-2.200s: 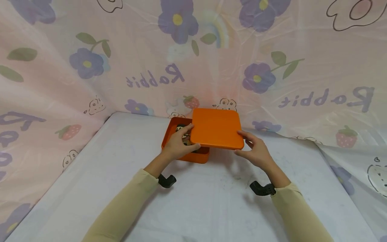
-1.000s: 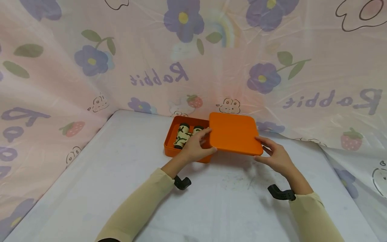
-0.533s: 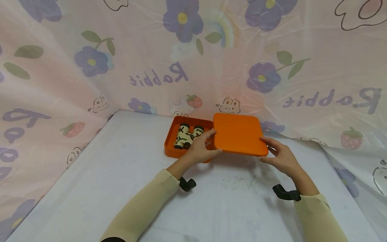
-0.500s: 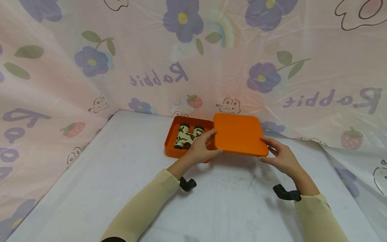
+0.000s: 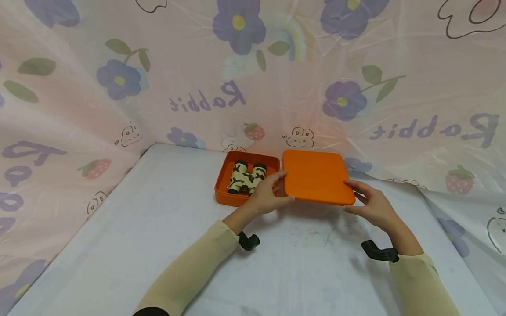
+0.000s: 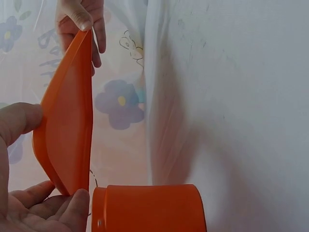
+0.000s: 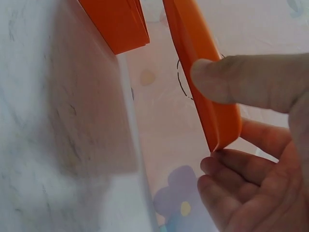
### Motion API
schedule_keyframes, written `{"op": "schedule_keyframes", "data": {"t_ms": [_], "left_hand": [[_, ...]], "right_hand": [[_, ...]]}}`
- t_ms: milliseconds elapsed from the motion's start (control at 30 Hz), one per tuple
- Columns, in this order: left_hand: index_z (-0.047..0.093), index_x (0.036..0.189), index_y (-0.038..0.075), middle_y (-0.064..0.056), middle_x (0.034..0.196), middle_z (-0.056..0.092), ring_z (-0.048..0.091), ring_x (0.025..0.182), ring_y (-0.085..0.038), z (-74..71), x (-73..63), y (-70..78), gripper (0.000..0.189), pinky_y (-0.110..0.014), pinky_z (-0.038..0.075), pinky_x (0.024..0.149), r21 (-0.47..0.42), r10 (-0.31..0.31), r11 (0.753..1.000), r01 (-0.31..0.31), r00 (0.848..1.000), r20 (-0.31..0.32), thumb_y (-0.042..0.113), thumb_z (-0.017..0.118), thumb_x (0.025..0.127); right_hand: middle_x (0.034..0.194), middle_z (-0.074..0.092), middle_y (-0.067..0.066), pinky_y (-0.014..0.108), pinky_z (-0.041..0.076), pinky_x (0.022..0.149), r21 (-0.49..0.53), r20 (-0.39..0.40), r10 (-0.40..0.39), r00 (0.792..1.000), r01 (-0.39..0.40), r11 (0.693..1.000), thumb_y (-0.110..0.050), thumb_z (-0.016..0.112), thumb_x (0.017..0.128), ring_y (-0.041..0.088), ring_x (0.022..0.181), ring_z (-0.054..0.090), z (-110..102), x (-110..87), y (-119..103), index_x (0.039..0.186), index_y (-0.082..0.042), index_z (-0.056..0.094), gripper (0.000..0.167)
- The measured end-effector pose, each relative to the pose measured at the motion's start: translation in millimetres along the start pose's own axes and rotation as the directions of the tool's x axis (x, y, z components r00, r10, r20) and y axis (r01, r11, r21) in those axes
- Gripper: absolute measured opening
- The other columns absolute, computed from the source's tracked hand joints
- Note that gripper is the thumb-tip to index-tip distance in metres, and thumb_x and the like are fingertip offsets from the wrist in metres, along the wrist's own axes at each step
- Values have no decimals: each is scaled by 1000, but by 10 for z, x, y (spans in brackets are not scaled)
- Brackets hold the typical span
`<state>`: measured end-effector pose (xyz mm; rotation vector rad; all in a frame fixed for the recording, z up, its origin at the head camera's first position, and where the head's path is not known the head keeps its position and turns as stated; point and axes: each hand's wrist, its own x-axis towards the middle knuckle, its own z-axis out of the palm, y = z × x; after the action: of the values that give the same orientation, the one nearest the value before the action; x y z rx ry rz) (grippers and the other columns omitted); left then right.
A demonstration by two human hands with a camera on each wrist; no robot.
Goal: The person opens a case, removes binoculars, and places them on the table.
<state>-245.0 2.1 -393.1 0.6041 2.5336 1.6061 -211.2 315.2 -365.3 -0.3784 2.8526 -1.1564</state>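
Both hands hold a flat orange lid (image 5: 318, 177) level above the table, just right of an orange box (image 5: 229, 199). My left hand (image 5: 266, 195) grips the lid's left edge between thumb and fingers, in front of the box's right side. At the opposite edge, my right hand (image 5: 371, 204) pinches the lid near its front corner. Inside the box lie camouflage-patterned binoculars (image 5: 238, 176), partly covered by the left hand. In the left wrist view the lid (image 6: 72, 121) is seen edge-on, apart from the box (image 6: 149, 208). The right wrist view shows a thumb pressed on the lid's rim (image 7: 212, 96).
A white-covered table (image 5: 178, 245) spreads out around the box. Behind it and to the sides hangs a printed curtain (image 5: 276, 101) with flowers and mirrored lettering. Black wrist mounts (image 5: 379, 252) sit on both wrists.
Both hands have carried the lid from over the box to the right and slightly lower. The box and binoculars, formerly half covered, now show more fully.
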Motion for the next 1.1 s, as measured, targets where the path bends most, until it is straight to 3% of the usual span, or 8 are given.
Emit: {"op": "schedule_keyframes", "data": {"t_ms": [200, 367, 567, 933, 1100], "left_hand": [[41, 146, 13, -5, 150, 42, 47, 134, -23, 37, 18, 8, 77, -35, 44, 107, 8, -11, 1000, 11, 1000, 5, 26, 78, 80], [42, 146, 15, -3, 150, 43, 46, 134, -22, 72, 25, 14, 78, -34, 44, 108, 19, -19, 1000, 19, 1000, 3, 28, 79, 79], [41, 147, 18, -2, 152, 41, 50, 131, -28, 108, 21, 25, 80, -37, 45, 107, 38, -55, 998, 54, 998, 10, 31, 80, 78], [40, 147, 17, -3, 152, 40, 51, 131, -25, 175, 41, 36, 78, -35, 45, 107, 39, -40, 999, 38, 999, 35, 28, 79, 80], [38, 148, 18, -2, 155, 36, 48, 133, -25, 211, 21, 65, 78, -36, 42, 109, 27, -75, 997, 74, 996, 52, 27, 78, 81]], "right_hand": [[149, 39, 24, 5, 39, 95, -20, 4, 0, 1000, 0, 1000, -13, 74, 83, 44, 134, 39, -33, -8, 35, 146, -4, 39, 73], [149, 39, 24, 13, 40, 99, -23, 10, 5, 1000, -4, 1000, -16, 75, 83, 43, 134, 40, -63, -25, 55, 146, -4, 39, 73], [149, 37, 25, 0, 38, 90, -2, 29, 23, 999, -23, 1000, -14, 74, 84, 45, 134, 39, -81, -47, 83, 147, -4, 38, 73], [149, 37, 26, 0, 39, 89, -3, 39, 30, 999, -30, 1000, -12, 75, 83, 46, 133, 40, -101, -77, 147, 147, -4, 38, 74], [150, 35, 26, 4, 43, 90, 3, 52, 40, 998, -40, 999, -13, 75, 83, 47, 133, 39, -94, -95, 176, 148, -5, 36, 77]]}}
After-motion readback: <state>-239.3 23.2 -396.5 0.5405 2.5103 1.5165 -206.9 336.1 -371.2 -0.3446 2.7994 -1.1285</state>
